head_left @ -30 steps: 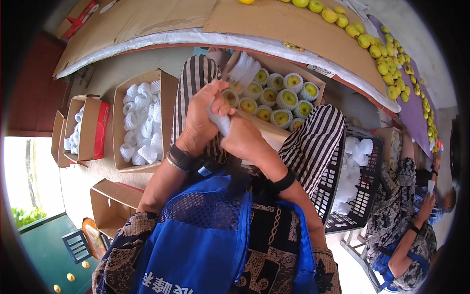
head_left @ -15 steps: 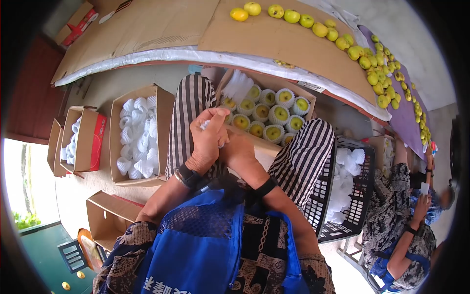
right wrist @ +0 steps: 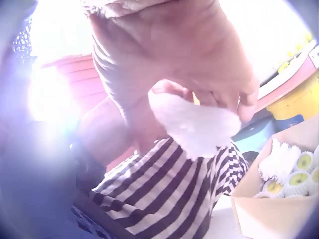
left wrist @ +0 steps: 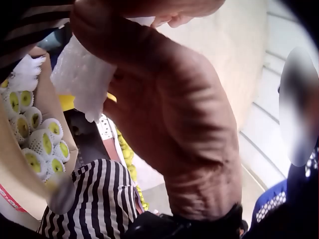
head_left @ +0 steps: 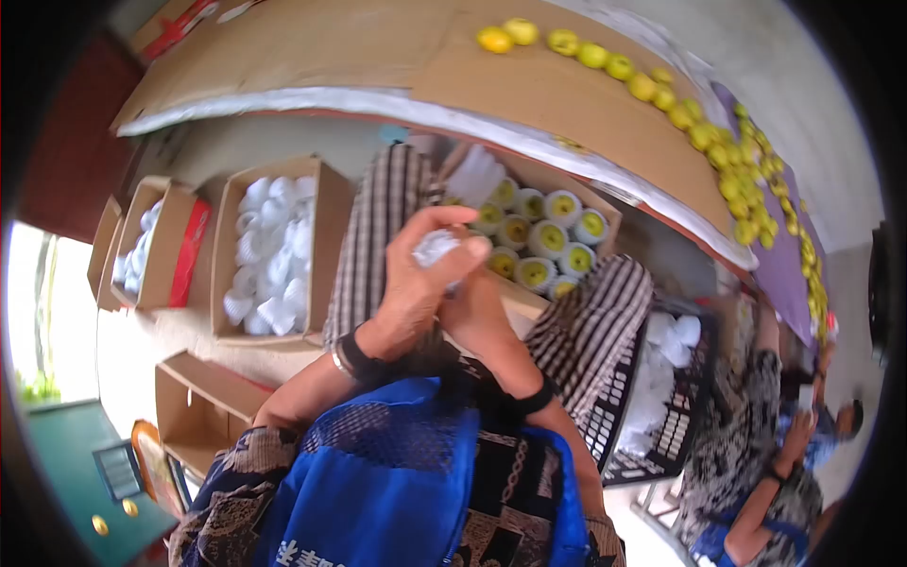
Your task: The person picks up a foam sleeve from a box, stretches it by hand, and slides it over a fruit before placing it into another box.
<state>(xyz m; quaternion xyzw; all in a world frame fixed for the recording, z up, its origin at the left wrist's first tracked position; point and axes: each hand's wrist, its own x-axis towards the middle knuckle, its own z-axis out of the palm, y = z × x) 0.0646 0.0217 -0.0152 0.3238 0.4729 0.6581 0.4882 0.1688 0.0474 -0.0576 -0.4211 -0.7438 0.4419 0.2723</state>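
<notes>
White foam netting (head_left: 436, 248) shows between the thumb and fingers of my left hand (head_left: 406, 283), which curls round it. My right hand (head_left: 477, 307) is against the lower side of the left, its fingers largely hidden in the head view. The left wrist view has the foam (left wrist: 82, 82) bulging beside my left hand (left wrist: 174, 99). In the right wrist view my right hand (right wrist: 169, 50) bends its fingers over the foam (right wrist: 197, 124). Beyond the hands, a carton (head_left: 612, 222) holds several green apples (head_left: 548, 236) in white foam sleeves.
Cartons of foam sleeves (head_left: 274, 255) stand at the left, near an open carton (head_left: 203, 406). A black crate (head_left: 605, 444) with foam is right of the striped knees (head_left: 605, 302). Loose apples (head_left: 642, 87) line the cardboard-covered table (head_left: 312, 57). Another person (head_left: 756, 482) sits at far right.
The foam, earlier a longer piece slanting between both hands, now shows as a crumpled bit at the left hand's top. The left thumb has shifted right, and the head view has tilted slightly.
</notes>
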